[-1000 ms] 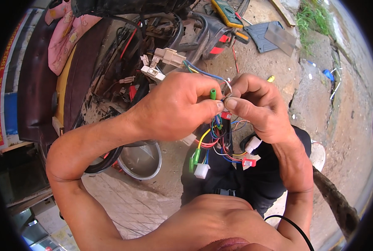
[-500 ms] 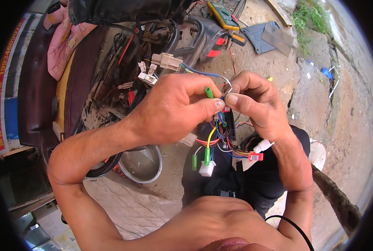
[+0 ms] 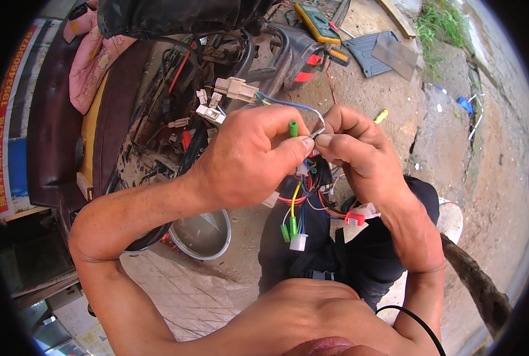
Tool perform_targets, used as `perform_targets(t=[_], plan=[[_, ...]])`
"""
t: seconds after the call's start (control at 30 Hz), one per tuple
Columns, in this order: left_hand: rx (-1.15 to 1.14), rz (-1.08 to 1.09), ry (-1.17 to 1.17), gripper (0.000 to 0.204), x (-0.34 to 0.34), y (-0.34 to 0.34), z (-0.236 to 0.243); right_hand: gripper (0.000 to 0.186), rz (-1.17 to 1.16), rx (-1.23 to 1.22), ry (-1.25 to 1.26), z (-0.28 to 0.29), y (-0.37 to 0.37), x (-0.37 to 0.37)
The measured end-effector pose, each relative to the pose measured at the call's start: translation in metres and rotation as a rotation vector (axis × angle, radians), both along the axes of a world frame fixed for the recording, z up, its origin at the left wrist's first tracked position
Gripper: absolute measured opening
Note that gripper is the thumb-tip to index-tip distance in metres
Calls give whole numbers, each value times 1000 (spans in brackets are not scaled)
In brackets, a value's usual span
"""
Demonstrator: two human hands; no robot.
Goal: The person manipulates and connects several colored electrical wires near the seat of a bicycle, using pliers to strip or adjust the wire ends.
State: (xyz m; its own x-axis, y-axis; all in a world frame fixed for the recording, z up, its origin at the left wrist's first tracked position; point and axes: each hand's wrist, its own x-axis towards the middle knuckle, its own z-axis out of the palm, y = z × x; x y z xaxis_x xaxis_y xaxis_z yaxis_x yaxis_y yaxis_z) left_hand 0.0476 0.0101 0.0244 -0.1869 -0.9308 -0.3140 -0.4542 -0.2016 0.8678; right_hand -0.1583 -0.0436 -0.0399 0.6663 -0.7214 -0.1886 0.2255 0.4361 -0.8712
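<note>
My left hand (image 3: 248, 153) and my right hand (image 3: 368, 153) meet fingertip to fingertip, each in a pinch. Between them runs a wire (image 3: 320, 120) with a bared or white end, looping up from a beige plug connector (image 3: 234, 88). What exactly sits under the left thumb is partly hidden. A green sleeve (image 3: 293, 129) stands up beside that thumb. Below hangs a wire harness with a yellow wire (image 3: 295, 197), green terminal sleeves (image 3: 293, 226) and a white connector (image 3: 298, 242). A red connector (image 3: 354, 219) dangles under my right wrist.
Behind my left hand lies an opened vehicle frame with white connectors (image 3: 210, 114). A metal bowl (image 3: 187, 237) sits below my left forearm. On the ground are a multimeter (image 3: 318, 24), a dark pad (image 3: 362, 52) and a small yellow object (image 3: 381, 115).
Both hands have shifted slightly left, still pinching together. The hanging connectors have swung, and more of the small yellow object beyond my right hand now shows.
</note>
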Motion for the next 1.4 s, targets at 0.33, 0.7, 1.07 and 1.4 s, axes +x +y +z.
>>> perform_targets(t=[0.33, 0.7, 1.07, 1.4], plan=[[-42, -7, 50, 13, 0, 0, -6, 12, -88, -265, 43, -2, 5, 0], [71, -2, 88, 16, -1, -1, 2, 7, -63, -148, -90, -16, -2, 2], [91, 12, 183, 17, 2, 0, -7, 7, -184, -355, -61, -21, 5, 6], [132, 42, 197, 14, -1, 2, -5, 10, -67, -29, -166, -17, 1, 2]])
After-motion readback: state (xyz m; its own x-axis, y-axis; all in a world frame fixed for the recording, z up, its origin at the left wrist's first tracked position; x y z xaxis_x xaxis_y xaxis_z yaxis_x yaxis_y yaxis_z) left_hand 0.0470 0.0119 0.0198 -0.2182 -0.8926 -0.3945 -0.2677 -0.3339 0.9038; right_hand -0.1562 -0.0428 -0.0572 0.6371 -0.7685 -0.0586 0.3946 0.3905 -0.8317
